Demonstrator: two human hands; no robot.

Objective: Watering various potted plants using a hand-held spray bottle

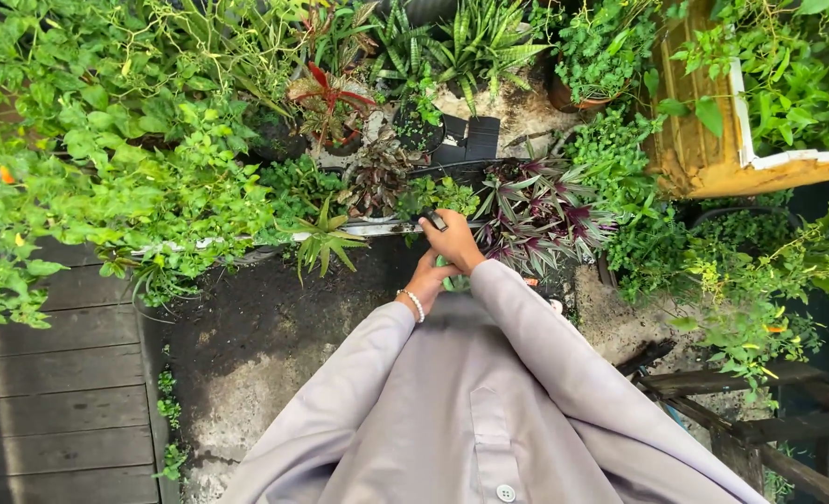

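Head view, looking straight down at a garden bed. Right hand (pixel 453 245) reaches forward, grip clenched around a small dark object (pixel 434 220) that sticks out past the fingers toward the plants; can't tell what it is, too small. Left hand (pixel 426 282) sits just below and behind the right one, touching it, with a pale green thing (pixel 447 280) showing between the two hands; whether the left grip is actually closed on it can't be told, fingers mostly hidden. A beaded bracelet (pixel 415 304) is on the left wrist. Both arms are in grey sleeves (pixel 526 327) of a buttoned shirt.

The dark object lies at the top end of the right grip, right over the edge of the bed, just beside a purple-leaved plant (pixel 536 210) to the right and a small green leafy plant (pixel 442 194) straight ahead. A spiky green rosette (pixel 326 238) is to the left, near but apart from the hands. Red-leaved plant (pixel 330 93) and striped snake plants (pixel 475 42) are further back. Yellow wooden crate (pixel 713 159) upper right. Dark wooden decking (pixel 60 401) lower left, bare stained ground (pixel 256 345) under the arms.
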